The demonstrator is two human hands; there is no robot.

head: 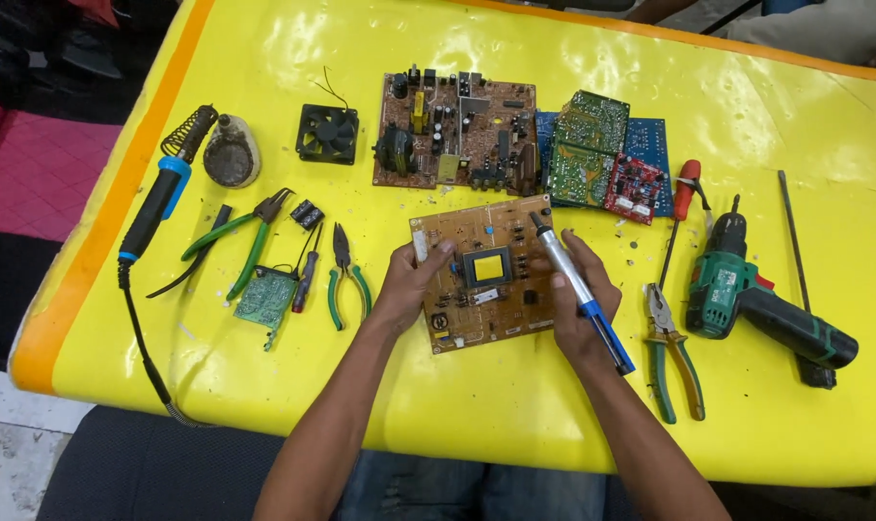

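Fingers (575,253) of right hand (578,309) wrap pump (581,289), tip at board's (477,304) 1 o'clock; left hand (411,280) pinches 9 o'clock edge (keep board flat, tip square).

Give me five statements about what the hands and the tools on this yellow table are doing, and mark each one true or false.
1. The right hand holds a silver, blue-handled desoldering pump. True.
2. The left hand grips the green-handled long-nose pliers. False: it steadies the tan circuit board.
3. The green cordless drill lies right of the hands. True.
4. The black square fan sits on the tan circuit board. False: it lies apart on the yellow table.
5. The blue-handled soldering iron is held. False: it lies on the table.
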